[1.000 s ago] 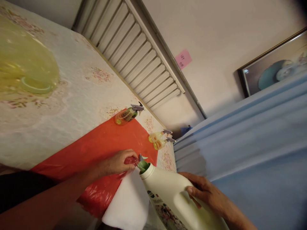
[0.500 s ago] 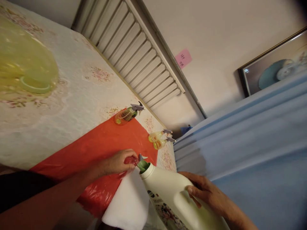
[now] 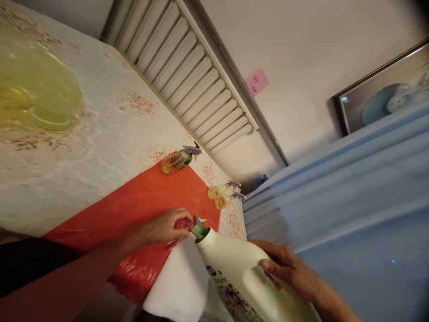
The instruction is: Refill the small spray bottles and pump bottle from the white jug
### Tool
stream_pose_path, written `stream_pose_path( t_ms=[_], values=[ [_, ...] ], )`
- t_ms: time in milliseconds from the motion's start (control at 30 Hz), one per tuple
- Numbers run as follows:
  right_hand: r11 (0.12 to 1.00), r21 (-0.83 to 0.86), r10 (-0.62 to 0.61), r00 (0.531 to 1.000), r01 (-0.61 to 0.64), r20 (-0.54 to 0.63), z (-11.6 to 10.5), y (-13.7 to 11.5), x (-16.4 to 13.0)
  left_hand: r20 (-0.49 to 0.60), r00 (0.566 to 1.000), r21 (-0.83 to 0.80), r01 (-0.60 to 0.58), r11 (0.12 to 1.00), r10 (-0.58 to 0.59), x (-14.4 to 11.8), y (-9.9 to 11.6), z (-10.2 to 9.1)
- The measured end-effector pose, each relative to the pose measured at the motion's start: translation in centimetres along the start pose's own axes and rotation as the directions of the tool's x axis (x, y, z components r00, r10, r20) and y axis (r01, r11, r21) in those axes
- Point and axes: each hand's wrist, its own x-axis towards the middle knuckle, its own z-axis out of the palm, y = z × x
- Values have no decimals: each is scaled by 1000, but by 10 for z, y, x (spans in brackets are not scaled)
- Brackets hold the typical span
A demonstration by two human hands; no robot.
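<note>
My right hand (image 3: pixel 281 264) is wrapped round the handle of a large cream detergent jug (image 3: pixel 231 259), which is tilted with its mouth toward the left. A green piece (image 3: pixel 200 231), like a spout or funnel, shows at that mouth. My left hand (image 3: pixel 172 226) is closed on a dark red, see-through thing (image 3: pixel 182 225) right beside the green piece; its exact kind is unclear. A grey trigger spray head (image 3: pixel 197 219) shows just behind, and I cannot tell what it belongs to. Beneath my left hand lies a red plastic sheet (image 3: pixel 144 197).
A clear spray bottle (image 3: pixel 172 163) stands on the sheet, with two more spray bottles (image 3: pixel 219 197) farther right. A white folded cloth (image 3: pixel 177 286) lies below. A yellow-green translucent container (image 3: pixel 40 80) is at left. A radiator (image 3: pixel 187 76) and blue curtain (image 3: pixel 335 192) border the flowered tablecloth (image 3: pixel 110 143).
</note>
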Motion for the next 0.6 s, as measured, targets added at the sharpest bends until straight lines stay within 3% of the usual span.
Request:
stream_pose_path(
  t_ms=[600],
  values=[
    [1000, -12, 8, 1000, -9, -7, 0, -3, -1, -10, 1000, -8, -16, 1000, 16, -1, 0, 0]
  ],
)
